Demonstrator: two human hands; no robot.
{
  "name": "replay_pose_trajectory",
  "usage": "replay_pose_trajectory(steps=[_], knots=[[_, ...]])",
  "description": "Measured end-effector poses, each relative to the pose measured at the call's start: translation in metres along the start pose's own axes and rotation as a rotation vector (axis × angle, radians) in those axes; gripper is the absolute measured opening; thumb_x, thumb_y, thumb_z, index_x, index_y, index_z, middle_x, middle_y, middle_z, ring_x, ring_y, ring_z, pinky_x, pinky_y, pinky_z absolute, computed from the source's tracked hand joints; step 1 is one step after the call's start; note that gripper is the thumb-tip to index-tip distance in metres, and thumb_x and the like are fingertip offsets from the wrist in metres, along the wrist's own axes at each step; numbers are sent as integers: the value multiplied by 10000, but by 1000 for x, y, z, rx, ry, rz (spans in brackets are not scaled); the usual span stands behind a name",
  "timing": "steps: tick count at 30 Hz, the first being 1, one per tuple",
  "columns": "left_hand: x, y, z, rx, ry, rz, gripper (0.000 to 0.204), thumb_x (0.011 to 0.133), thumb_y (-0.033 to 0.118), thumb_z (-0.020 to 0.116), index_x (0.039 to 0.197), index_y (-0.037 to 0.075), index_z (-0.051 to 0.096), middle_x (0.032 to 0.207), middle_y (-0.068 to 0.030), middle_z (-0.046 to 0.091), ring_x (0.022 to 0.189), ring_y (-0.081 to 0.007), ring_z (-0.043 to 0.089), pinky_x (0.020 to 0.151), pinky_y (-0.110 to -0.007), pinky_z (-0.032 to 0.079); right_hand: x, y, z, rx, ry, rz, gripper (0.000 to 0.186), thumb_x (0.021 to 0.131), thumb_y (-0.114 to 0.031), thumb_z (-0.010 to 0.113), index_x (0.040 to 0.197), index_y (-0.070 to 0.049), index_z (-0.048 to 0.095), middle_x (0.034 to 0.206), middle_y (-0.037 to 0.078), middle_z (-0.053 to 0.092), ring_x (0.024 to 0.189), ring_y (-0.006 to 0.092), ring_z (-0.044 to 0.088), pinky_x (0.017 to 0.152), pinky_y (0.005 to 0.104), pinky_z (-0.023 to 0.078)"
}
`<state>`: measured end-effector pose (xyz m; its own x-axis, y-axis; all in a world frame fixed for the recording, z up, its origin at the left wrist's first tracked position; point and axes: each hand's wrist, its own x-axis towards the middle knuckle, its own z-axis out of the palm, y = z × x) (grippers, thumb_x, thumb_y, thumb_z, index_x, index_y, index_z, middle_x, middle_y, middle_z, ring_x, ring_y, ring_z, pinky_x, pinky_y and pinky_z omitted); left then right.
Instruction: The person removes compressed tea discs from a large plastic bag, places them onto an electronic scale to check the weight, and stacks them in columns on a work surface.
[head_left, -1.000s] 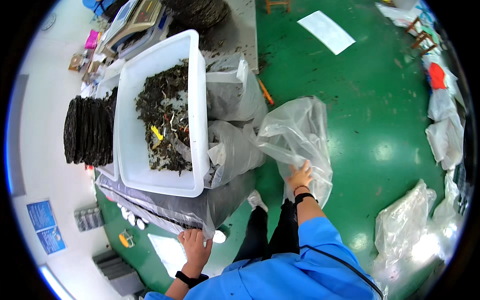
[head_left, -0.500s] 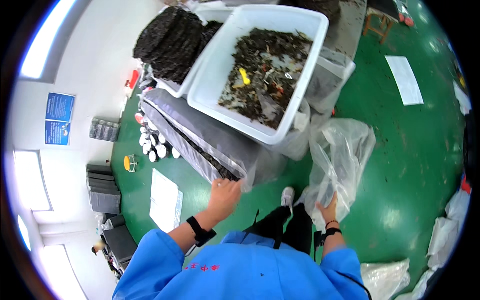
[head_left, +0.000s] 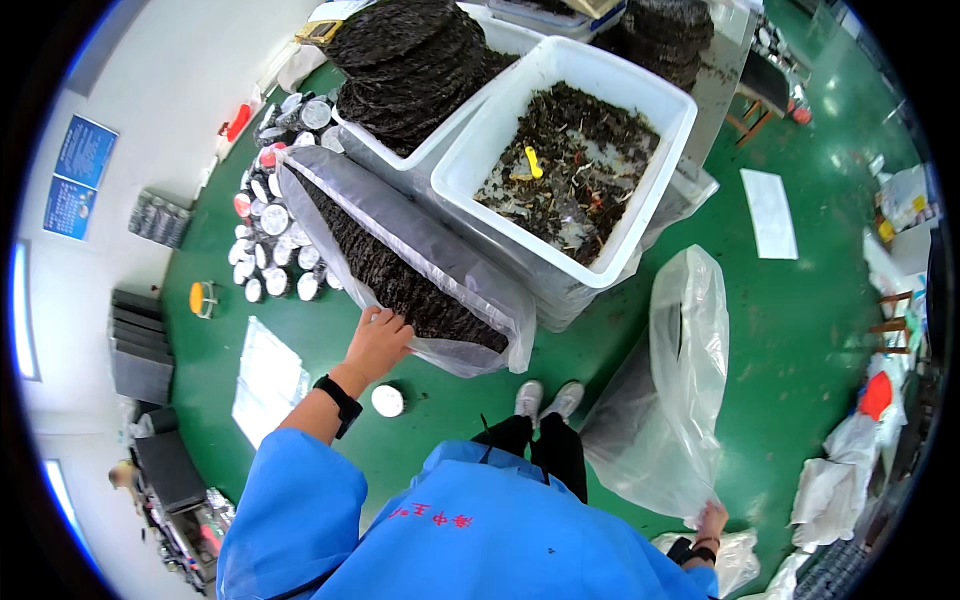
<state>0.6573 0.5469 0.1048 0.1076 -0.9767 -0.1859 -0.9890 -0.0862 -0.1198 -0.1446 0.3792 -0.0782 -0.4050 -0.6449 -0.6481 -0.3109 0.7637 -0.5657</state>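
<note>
Left hand (head_left: 378,340) rests on the near end of a long clear bag (head_left: 400,260) packed with dark flat discs; fingers spread, curled over the bag's lower edge, gripping it. Black wristband on that wrist. The bag lies slanted, its far end up by the tins (head_left: 270,215), its near end sagging toward the shoes (head_left: 545,400).

Right hand (head_left: 710,522) is low at the near right, closed on the bottom corner of an empty clear bag (head_left: 670,400). That bag hangs off the floor, mouth up, just right of the person's legs. Fingers look pinched on the plastic, but the hand is small and at the frame edge, so the exact grip is hard to tell.

Just behind the long bag: white tub (head_left: 570,165) full of dark leafy scraps with a yellow piece (head_left: 534,162) on top. Left of it, a second tub (head_left: 420,160) stacked with dark round cakes (head_left: 410,55). More cakes far right of the white tub.

Green floor (head_left: 800,330). A cluster of round tins stands left of the long bag. One white lid (head_left: 387,401) lies on the floor near the left wrist. A paper sheet (head_left: 770,212) lies on the floor at right, another sheet (head_left: 268,375) at left. More crumpled clear bags (head_left: 835,480) at the right rim.
</note>
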Motion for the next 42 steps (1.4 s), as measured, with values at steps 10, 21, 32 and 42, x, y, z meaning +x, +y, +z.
replay_pose_trajectory(steps=[10,21,32,42], knots=[[3,2,26,-211,-38,-30,105,854,187,607,826,108,544,740,-71,622,788,-288,619,725,-430,476,-2,-85,-252,405,509,-24,172,836,-251,635,830,-150,496,677,-18,486,528,138,459,466,306,337],[-7,111,13,-316,-154,-322,61,844,172,586,871,118,584,748,-129,626,807,-348,625,718,-482,469,97,-324,1,-323,-365,-255,347,900,-438,601,983,-101,615,804,19,624,668,153,581,533,318,440],[22,309,-23,-406,-113,-403,107,774,171,637,825,131,552,712,-92,584,745,-329,602,668,-462,483,-149,-397,293,-1228,-1340,-1086,945,765,-791,536,1207,43,564,1106,251,658,1037,408,636,871,457,507],[127,432,-48,-734,186,-201,130,772,162,627,807,108,514,620,-92,558,606,-331,597,545,-471,465,-88,-406,272,-1052,-935,-1166,518,821,-524,669,988,-48,550,911,153,696,871,361,674,755,465,515]])
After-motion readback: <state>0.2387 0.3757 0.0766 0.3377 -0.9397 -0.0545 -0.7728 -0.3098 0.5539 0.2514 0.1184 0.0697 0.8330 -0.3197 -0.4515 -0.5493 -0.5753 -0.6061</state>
